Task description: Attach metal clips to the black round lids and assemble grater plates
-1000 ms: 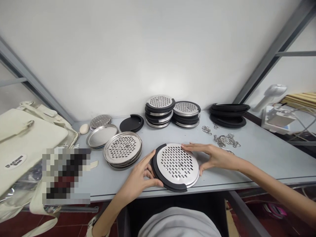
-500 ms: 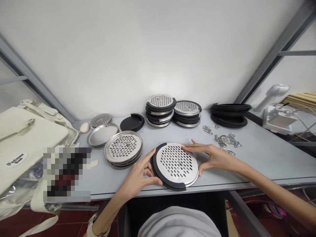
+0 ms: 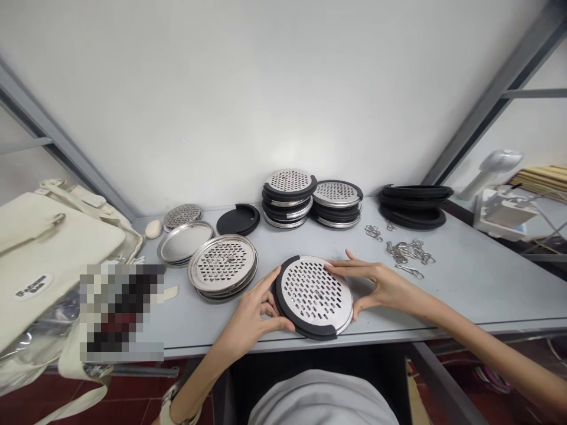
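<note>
In front of me on the table lies a round silver metal disc (image 3: 316, 292) with rows of slotted holes. A black curved holder (image 3: 305, 332) wraps its left and lower rim. My left hand (image 3: 248, 316) grips the holder at its left side, fingers behind and thumb along the lower edge. At the right, my right hand (image 3: 376, 286) holds the disc's bare rim, fingertips on the upper edge and thumb low on the side. Just left of the disc is a stack of similar slotted discs (image 3: 221, 265), with plain metal plates (image 3: 185, 241) behind it.
An unfilled black holder (image 3: 237, 221) lies at the back, beside stacks of discs in holders (image 3: 289, 184), (image 3: 336, 193). More black holders (image 3: 413, 215) are piled at the right. Metal clips (image 3: 410, 252) lie loose nearby. A cream bag (image 3: 57, 236) is at the left edge.
The metal disc has shifted slightly left, deeper into the black holder, with my right thumb following its rim. My left hand has hardly moved.
</note>
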`<state>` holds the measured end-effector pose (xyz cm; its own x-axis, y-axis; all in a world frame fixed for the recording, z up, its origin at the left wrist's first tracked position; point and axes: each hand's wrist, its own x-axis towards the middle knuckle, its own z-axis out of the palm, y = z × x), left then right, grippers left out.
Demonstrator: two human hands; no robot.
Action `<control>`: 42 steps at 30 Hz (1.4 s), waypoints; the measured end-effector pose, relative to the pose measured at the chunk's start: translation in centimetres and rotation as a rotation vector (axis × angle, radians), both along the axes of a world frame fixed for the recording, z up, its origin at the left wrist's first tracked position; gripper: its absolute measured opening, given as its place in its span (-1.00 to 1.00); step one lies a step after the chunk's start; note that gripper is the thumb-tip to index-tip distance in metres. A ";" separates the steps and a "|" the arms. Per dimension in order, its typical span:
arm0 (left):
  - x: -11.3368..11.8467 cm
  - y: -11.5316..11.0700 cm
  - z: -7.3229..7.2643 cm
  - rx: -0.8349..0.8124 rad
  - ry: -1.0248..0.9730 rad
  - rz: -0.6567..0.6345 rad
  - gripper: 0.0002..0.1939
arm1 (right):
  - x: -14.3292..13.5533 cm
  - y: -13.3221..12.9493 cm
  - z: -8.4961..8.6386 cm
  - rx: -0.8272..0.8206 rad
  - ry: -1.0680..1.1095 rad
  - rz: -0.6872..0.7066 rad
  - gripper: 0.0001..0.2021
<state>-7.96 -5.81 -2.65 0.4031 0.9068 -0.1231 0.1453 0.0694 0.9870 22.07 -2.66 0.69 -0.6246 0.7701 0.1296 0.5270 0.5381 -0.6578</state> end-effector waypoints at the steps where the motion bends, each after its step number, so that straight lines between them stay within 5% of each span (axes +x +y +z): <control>1: 0.0 0.0 0.0 0.000 -0.003 0.005 0.01 | -0.1 0.0 -0.1 0.005 0.003 0.002 -0.21; 12: 0.0 -0.3 -0.4 0.017 0.035 0.027 -0.01 | 0.4 -0.6 -1.0 -0.003 -0.028 -0.046 -0.25; 22: 0.2 -0.8 0.3 0.354 0.283 0.042 -0.65 | 0.3 -3.2 -3.3 0.081 -0.086 -0.272 -0.42; 27: 0.3 -1.2 0.4 0.487 0.517 0.009 -0.46 | -0.4 -3.9 -3.9 0.134 -0.035 -0.281 -0.45; 42: 0.7 -1.4 0.7 0.743 0.456 0.113 -0.64 | -2.5 -4.2 -0.9 0.262 0.139 -0.372 -0.63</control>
